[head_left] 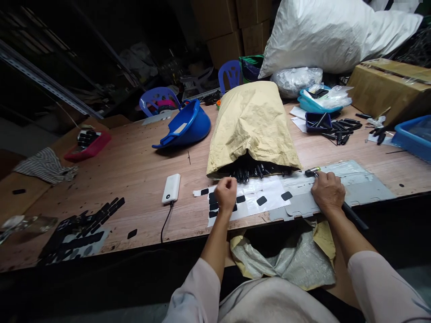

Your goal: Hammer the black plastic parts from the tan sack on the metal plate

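While the left hand (226, 192) bunches its fingers, contents unclear, the right hand (327, 189) clasps a black rod (355, 216) whose long axis slants nearer and rightward past the wrist.

Desk (134, 172): light brown, with darker wood grain. Sack (252, 119): pale tan; slender pieces (247, 174) at its mouth, glossy black. Sheet (249, 209): white, bearing black patches (261, 200). Rod-like object (353, 216): black. Board (368, 193): grey. Power bank (172, 186): white; cable (166, 222): black. Basket (198, 121): bright blue. Tray (92, 147): pinkish red. Cloth (43, 164): striped, dark grey and white. Chair (230, 74): violet-blue. Slanting rail (45, 77): apparently grey, deep shadow obscuring its true shade.
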Demonstrator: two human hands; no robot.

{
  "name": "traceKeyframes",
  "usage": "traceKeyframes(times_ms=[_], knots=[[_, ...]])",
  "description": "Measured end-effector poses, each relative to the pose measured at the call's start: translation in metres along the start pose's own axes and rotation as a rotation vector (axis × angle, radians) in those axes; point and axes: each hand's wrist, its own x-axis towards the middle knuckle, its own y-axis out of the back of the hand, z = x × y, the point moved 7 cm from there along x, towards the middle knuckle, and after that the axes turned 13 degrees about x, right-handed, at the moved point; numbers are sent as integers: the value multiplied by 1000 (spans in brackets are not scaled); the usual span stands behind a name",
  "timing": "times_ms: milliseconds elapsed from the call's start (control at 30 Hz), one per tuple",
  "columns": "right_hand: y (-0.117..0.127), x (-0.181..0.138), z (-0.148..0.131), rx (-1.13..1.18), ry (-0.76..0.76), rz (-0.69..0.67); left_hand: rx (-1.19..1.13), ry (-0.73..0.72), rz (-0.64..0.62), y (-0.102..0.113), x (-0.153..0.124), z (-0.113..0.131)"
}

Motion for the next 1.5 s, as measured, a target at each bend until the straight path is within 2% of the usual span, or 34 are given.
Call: traceKeyframes(times_ms=[67, 133, 200, 267, 333, 467, 533, 567, 667, 733, 833, 933, 1133, 1500], knots=[[-1, 0, 0, -2, -6, -2, 151, 149, 50, -4, 30, -19], [-1, 0, -1, -5, -11, -7, 280, 191, -41, -18, 47, -28], [-1, 0, -1, -8, -14, -11, 380, 175, -154, -30, 53, -31], [0, 0, -2, -9, -14, -14, 447, 160, -217, -33, 51, -34], [1, 0, -2, -8, -14, -18, 483, 173, -214, -25, 44, -40], [3, 0, -4, -10, -20, -26, 468, 215, -61, 4, 14, -56], [4, 0, -5, -14, -23, -32, 364, 127, 6, 8, -8, -50], [4, 1, -5, -14, -24, -33, 287, 42, -8, 3, -20, -41], [5, 1, -5, -7, -31, -34, 69, -279, -224, -30, -62, 2], [5, 1, -5, 3, -33, -36, 24, -462, -366, -55, -88, 31], [5, 1, -5, 16, -32, -43, 50, -607, -463, -81, -112, 55], [6, 1, -6, 20, -36, -44, 31, -617, -482, -92, -113, 55], [7, 1, -6, 15, -45, -55, -99, -589, -498, -95, -102, 41], [10, 3, -1, 63, -58, -36, -36, -620, -494, -101, -103, 43]])
